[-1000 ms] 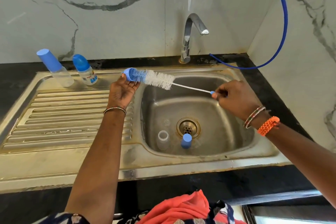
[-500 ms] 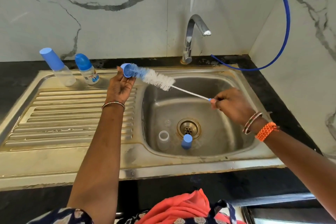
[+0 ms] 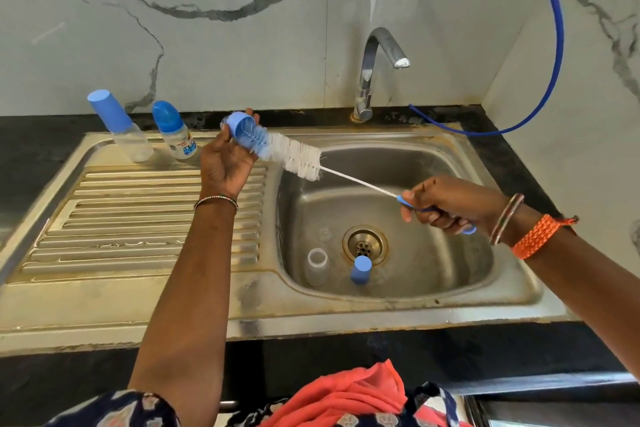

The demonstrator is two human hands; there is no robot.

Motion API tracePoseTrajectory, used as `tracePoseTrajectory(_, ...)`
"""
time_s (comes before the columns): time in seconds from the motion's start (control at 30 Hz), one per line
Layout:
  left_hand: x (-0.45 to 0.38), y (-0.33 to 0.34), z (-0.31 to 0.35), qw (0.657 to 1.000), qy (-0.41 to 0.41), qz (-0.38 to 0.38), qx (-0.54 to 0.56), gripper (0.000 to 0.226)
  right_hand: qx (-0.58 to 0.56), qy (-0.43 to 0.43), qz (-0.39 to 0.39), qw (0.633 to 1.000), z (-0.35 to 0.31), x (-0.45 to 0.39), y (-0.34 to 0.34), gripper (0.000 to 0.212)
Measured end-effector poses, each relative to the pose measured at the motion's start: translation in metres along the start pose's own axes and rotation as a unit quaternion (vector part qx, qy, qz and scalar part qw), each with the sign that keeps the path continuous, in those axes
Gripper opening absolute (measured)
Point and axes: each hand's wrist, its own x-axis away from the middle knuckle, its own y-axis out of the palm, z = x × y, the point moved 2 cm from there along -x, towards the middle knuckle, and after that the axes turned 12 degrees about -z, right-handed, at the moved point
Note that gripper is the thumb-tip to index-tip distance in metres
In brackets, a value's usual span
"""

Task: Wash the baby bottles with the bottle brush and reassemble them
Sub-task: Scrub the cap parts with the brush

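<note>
My left hand (image 3: 225,163) holds a blue translucent bottle cap (image 3: 247,133) above the sink's left rim. The white bristle head of the bottle brush (image 3: 298,158) is pushed partly inside that cap. My right hand (image 3: 446,206) grips the brush's blue handle over the basin. In the steel sink (image 3: 433,163) a clear open bottle (image 3: 317,265) stands next to a blue cap (image 3: 361,269) by the drain. Two capped bottles stand at the back of the drainboard: a tall one (image 3: 119,125) and a shorter printed one (image 3: 175,133).
The chrome tap (image 3: 375,62) rises behind the basin, with no water running. A blue hose (image 3: 554,45) curves down the right wall to the black counter. The ribbed drainboard (image 3: 138,218) lies to the left. Orange cloth (image 3: 346,395) shows at the bottom edge.
The cap and brush head have shifted slightly up and left with my left hand. My right hand has dropped lower over the basin, tilting the brush more steeply.
</note>
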Motion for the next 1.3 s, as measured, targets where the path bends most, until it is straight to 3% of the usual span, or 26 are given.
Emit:
tracePoseTrajectory(0.07,-0.002,0.003,0.002,0.999,-0.024,0.035,-0.021,0.094,0.184,-0.066,0.167,0.966,-0.002,-0.001,0.000,0.021)
tracePoseTrajectory(0.13,-0.004,0.007,0.002,0.996,-0.045,0.072,-0.029,0.097,0.267,-0.107,0.288,0.913,-0.002,0.000,-0.001,0.016)
tracePoseTrajectory(0.17,-0.005,0.010,0.000,0.994,-0.052,0.085,-0.046,0.084,0.278,-0.116,0.322,0.897,-0.001,0.000,-0.001,0.019)
tracePoseTrajectory(0.23,-0.009,0.013,-0.005,0.985,-0.064,0.130,-0.091,0.036,0.303,-0.142,0.365,0.869,0.001,-0.001,-0.002,0.023)
tracePoseTrajectory(0.3,-0.011,0.016,-0.010,0.975,-0.083,0.175,-0.108,0.015,0.347,-0.180,0.405,0.827,0.002,-0.003,0.000,0.023)
tracePoseTrajectory(0.4,-0.011,0.014,-0.015,0.972,-0.067,0.206,-0.095,0.030,0.379,-0.224,0.446,0.779,0.004,-0.005,0.002,0.017)
tracePoseTrajectory(0.5,-0.011,0.008,-0.018,0.972,-0.066,0.201,-0.099,0.058,0.362,-0.236,0.478,0.765,0.008,-0.004,-0.001,0.016)
tracePoseTrajectory(0.57,-0.011,0.009,-0.016,0.972,-0.076,0.196,-0.103,0.058,0.344,-0.235,0.492,0.764,0.012,-0.003,-0.003,0.017)
tracePoseTrajectory(0.67,-0.010,0.015,-0.014,0.970,-0.103,0.195,-0.104,0.030,0.340,-0.241,0.492,0.764,0.016,-0.001,-0.005,0.016)
tracePoseTrajectory(0.77,-0.009,0.013,-0.013,0.985,-0.047,0.163,-0.023,0.030,0.317,-0.220,0.452,0.804,0.018,0.000,-0.010,0.008)
tracePoseTrajectory(0.83,-0.009,0.015,-0.008,0.994,-0.020,0.108,-0.027,0.069,0.278,-0.146,0.362,0.878,0.021,-0.004,-0.009,0.019)
tracePoseTrajectory(0.9,-0.011,0.017,-0.006,0.996,-0.023,0.065,-0.056,0.087,0.147,-0.075,0.203,0.965,0.025,-0.007,-0.006,0.037)
tracePoseTrajectory(0.97,-0.012,0.016,-0.005,0.997,-0.023,0.049,-0.057,0.084,-0.007,0.000,0.059,0.998,0.026,-0.007,-0.001,0.044)
tracePoseTrajectory(1.0,-0.011,0.015,-0.005,0.997,-0.020,0.048,-0.048,0.080,-0.028,0.009,0.038,0.999,0.026,-0.007,-0.002,0.043)
tracePoseTrajectory(1.07,-0.011,0.011,-0.006,0.998,-0.016,0.045,-0.040,0.076,0.049,-0.022,0.097,0.994,0.023,-0.007,-0.006,0.038)
tracePoseTrajectory(1.13,-0.011,0.009,-0.005,0.998,-0.007,0.052,-0.039,0.076,0.183,-0.071,0.229,0.954,0.020,-0.003,-0.007,0.021)
tracePoseTrajectory(1.23,-0.010,0.010,-0.003,0.997,-0.004,0.068,-0.039,0.057,0.175,-0.142,0.358,0.906,0.017,0.003,-0.009,0.013)
tracePoseTrajectory(1.3,-0.007,0.016,-0.003,0.995,0.001,0.091,-0.032,0.032,0.157,-0.144,0.366,0.906,0.014,0.003,-0.009,0.012)
